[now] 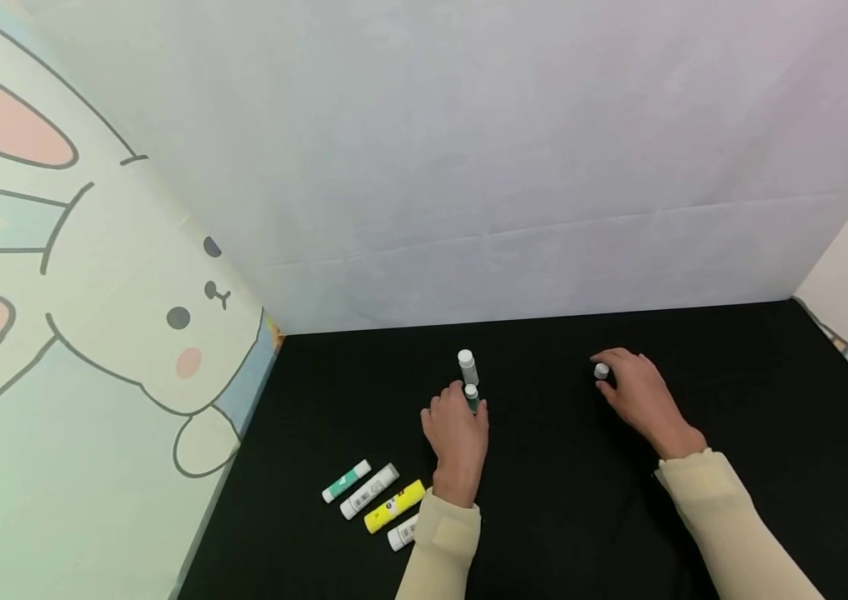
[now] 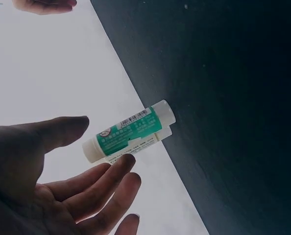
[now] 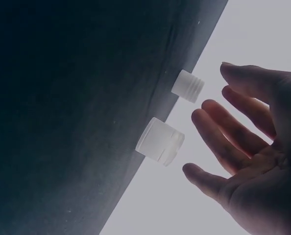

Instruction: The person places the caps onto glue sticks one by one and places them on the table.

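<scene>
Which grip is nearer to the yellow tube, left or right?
Left. The left grip is beyond the yellow tube and slightly rightward; the right grip is much farther off to the right.

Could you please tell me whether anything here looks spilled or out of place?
Nothing clearly stands out: no spill shows. The green tube and white tube stand upright by the left hand; the larger white cylinder and smaller white cylinder stand by the right hand.
</scene>
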A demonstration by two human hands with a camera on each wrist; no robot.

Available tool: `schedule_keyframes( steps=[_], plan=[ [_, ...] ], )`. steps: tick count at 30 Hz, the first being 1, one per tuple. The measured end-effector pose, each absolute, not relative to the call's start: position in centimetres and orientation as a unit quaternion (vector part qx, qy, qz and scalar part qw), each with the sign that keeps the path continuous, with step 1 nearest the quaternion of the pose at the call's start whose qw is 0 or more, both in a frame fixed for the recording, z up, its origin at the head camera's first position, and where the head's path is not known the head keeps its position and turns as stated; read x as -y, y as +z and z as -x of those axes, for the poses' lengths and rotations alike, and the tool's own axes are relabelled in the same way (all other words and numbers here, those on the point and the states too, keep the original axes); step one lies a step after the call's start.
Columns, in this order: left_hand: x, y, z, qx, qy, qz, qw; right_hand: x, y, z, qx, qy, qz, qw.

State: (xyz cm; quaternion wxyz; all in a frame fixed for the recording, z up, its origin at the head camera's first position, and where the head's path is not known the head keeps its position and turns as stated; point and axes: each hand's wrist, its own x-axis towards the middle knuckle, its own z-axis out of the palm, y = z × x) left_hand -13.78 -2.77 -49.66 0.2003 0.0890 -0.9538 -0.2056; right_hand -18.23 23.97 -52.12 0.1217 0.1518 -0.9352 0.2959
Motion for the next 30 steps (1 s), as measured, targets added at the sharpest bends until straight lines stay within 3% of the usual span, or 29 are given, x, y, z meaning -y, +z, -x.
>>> schedule_keyframes(
  steps=[18,30],
  plan=[
    [2.7,-49.4,14.2,0.961,-0.193,-0.085,0.181,-24.1,-52.2,19.1,0.950,0.268,-0.147,0.070],
    [2.8,-49.6,14.1,0.960,-0.199,-0.092,0.175,-24.2,-52.5,19.4,0.946,0.261,-0.169,0.092]
  ],
)
